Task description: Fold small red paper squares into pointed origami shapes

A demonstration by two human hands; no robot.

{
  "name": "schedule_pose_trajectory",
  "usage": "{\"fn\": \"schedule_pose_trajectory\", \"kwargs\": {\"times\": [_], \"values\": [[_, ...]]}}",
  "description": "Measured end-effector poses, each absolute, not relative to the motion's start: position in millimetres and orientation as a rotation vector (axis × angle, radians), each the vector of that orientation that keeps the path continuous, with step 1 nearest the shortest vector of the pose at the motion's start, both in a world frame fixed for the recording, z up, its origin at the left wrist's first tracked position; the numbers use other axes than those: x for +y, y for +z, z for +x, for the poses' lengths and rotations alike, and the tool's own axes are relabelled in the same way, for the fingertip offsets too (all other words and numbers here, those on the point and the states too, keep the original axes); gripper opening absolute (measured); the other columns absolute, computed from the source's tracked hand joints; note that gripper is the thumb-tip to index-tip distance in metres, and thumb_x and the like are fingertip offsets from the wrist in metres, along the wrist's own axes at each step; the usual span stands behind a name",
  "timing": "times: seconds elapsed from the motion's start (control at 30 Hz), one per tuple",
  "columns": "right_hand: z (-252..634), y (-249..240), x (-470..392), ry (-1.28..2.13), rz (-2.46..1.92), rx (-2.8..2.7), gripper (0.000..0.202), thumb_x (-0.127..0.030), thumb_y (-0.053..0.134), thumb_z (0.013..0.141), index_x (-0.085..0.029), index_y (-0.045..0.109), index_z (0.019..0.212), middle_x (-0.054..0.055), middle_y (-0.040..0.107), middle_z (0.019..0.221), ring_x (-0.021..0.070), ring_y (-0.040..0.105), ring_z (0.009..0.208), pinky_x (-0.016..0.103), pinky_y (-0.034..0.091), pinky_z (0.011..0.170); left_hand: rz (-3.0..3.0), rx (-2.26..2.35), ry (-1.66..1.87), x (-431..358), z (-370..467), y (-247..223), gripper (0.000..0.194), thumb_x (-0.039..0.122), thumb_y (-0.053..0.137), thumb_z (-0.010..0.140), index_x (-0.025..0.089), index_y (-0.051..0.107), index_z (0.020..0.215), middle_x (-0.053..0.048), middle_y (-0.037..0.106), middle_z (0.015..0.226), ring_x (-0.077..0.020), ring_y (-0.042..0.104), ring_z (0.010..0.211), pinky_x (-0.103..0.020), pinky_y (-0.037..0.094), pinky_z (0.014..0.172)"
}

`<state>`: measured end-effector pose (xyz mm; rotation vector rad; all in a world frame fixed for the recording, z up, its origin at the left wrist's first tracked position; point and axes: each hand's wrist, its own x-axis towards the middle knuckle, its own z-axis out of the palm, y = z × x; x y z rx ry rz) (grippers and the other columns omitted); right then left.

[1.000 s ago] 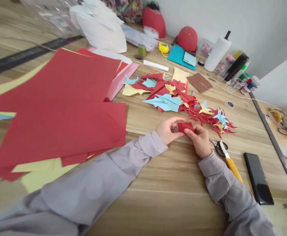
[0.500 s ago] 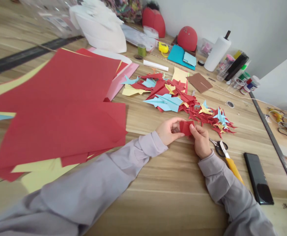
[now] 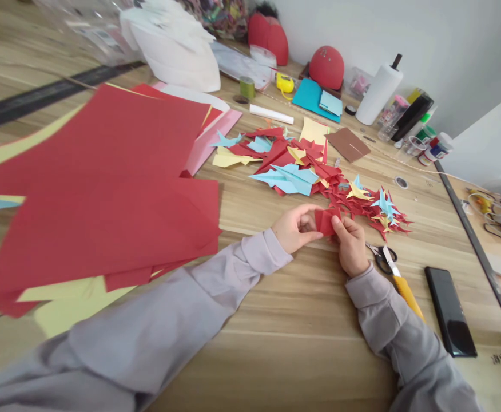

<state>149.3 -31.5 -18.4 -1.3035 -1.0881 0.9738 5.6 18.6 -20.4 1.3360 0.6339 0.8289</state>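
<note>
A small folded piece of red paper (image 3: 326,221) is held just above the table between both hands. My left hand (image 3: 295,228) pinches its left side between thumb and fingers. On its right side, my right hand (image 3: 350,243) grips it with the thumb pressed on the front. Right behind the hands spreads a heap of folded paper pieces (image 3: 349,197), mostly red, with blue and yellow ones among them. A larger blue paper plane (image 3: 288,179) rests on the heap's left part. Black-handled scissors (image 3: 381,258) and a yellow utility knife (image 3: 408,294) lie beside my right wrist.
Large red paper sheets (image 3: 117,229) cover the table's left side, with yellow sheets (image 3: 83,306) under them. A black phone (image 3: 450,312) lies at the right. Along the back are a yellow tape measure (image 3: 285,83), a teal paper pad (image 3: 313,97), a white roll (image 3: 379,94) and several jars.
Both hands keep hold of the red paper, which has tilted slightly, its right edge a little higher. Everything else stays in place.
</note>
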Motion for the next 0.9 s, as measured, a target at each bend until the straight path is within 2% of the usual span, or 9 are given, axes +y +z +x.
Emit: {"fn": "schedule_pose_trajectory", "kwargs": {"times": [0.1, 0.17, 0.33, 0.47, 0.6, 0.67, 0.73, 0.8, 0.9], "values": [[147.5, -15.4, -32.2, 0.985, -1.297, -1.166, 0.019, -0.034, 0.069, 0.067, -0.017, 0.063, 0.071, -0.003, 0.056, 0.062, 0.0091, 0.045, 0.054, 0.023, 0.036, 0.053, 1.333, 0.635, 0.831, 18.7, 5.4, -20.8, 0.056, 0.016, 0.068, 0.060, 0.010, 0.047, 0.111, 0.006, 0.052, 0.056, -0.0097, 0.050, 0.054, -0.024, 0.039, 0.057], [146.4, -13.6, -32.7, 0.982, -1.318, -1.190, 0.019, -0.033, 0.071, 0.066, -0.017, 0.064, 0.072, -0.003, 0.057, 0.061, 0.0095, 0.046, 0.054, 0.023, 0.037, 0.053, 1.337, 0.640, 0.832, 19.0, 5.3, -21.1, 0.055, 0.016, 0.068, 0.060, 0.010, 0.048, 0.111, 0.006, 0.051, 0.055, -0.0094, 0.049, 0.053, -0.024, 0.039, 0.056], [146.1, -14.0, -33.0, 0.985, -1.338, -1.115, 0.027, -0.040, 0.065, 0.071, -0.016, 0.060, 0.058, -0.003, 0.054, 0.049, 0.0092, 0.044, 0.046, 0.023, 0.035, 0.047, 1.328, 0.629, 0.824, 19.1, 4.9, -20.0, 0.058, 0.015, 0.069, 0.059, 0.010, 0.047, 0.112, 0.006, 0.052, 0.054, -0.0089, 0.048, 0.051, -0.023, 0.038, 0.054], [148.0, -18.3, -31.6, 1.011, -1.310, -1.046, 0.039, -0.046, 0.055, 0.078, -0.016, 0.058, 0.054, -0.002, 0.053, 0.046, 0.0098, 0.045, 0.043, 0.024, 0.036, 0.045, 1.324, 0.617, 0.822, 18.8, 4.4, -17.2, 0.057, 0.016, 0.069, 0.059, 0.010, 0.047, 0.111, 0.007, 0.052, 0.053, -0.0075, 0.046, 0.048, -0.021, 0.036, 0.052], [148.9, -18.4, -31.1, 1.001, -1.315, -1.040, 0.038, -0.047, 0.055, 0.077, -0.017, 0.057, 0.054, -0.003, 0.051, 0.047, 0.0095, 0.044, 0.044, 0.023, 0.036, 0.045, 1.339, 0.622, 0.830, 18.6, 4.5, -16.1, 0.057, 0.017, 0.069, 0.059, 0.009, 0.047, 0.111, 0.007, 0.051, 0.053, -0.0077, 0.046, 0.049, -0.021, 0.036, 0.051], [148.2, -15.8, -31.6, 0.965, -1.332, -1.080, 0.033, -0.044, 0.060, 0.074, -0.017, 0.058, 0.057, -0.004, 0.051, 0.050, 0.0089, 0.043, 0.046, 0.023, 0.037, 0.047, 1.351, 0.630, 0.824, 18.1, 4.8, -16.7, 0.057, 0.017, 0.069, 0.059, 0.010, 0.047, 0.111, 0.007, 0.050, 0.052, -0.0077, 0.045, 0.048, -0.021, 0.036, 0.051], [146.9, -12.6, -32.3, 0.967, -1.319, -1.153, 0.022, -0.038, 0.068, 0.067, -0.017, 0.063, 0.071, -0.002, 0.060, 0.063, 0.0108, 0.050, 0.056, 0.024, 0.041, 0.056, 1.389, 0.640, 0.814, 17.0, 5.0, -18.0, 0.056, 0.018, 0.068, 0.060, 0.010, 0.048, 0.112, 0.008, 0.048, 0.051, -0.0077, 0.045, 0.048, -0.021, 0.037, 0.052], [145.9, -10.1, -32.9, 0.996, -1.316, -1.211, 0.025, -0.033, 0.074, 0.060, -0.017, 0.065, 0.077, -0.001, 0.063, 0.069, 0.0125, 0.053, 0.062, 0.026, 0.043, 0.061, 1.446, 0.645, 0.804, 15.9, 5.1, -19.5, 0.055, 0.018, 0.066, 0.061, 0.012, 0.048, 0.112, 0.008, 0.047, 0.051, -0.0081, 0.045, 0.049, -0.022, 0.038, 0.053], [145.9, -9.6, -33.3, 0.979, -1.360, -1.227, 0.028, -0.027, 0.078, 0.054, -0.018, 0.064, 0.076, -0.002, 0.062, 0.066, 0.0123, 0.053, 0.059, 0.026, 0.043, 0.059, 1.514, 0.644, 0.790, 14.9, 4.6, -21.0, 0.057, 0.018, 0.066, 0.061, 0.012, 0.047, 0.114, 0.008, 0.047, 0.051, -0.0090, 0.046, 0.051, -0.023, 0.040, 0.055]]}}
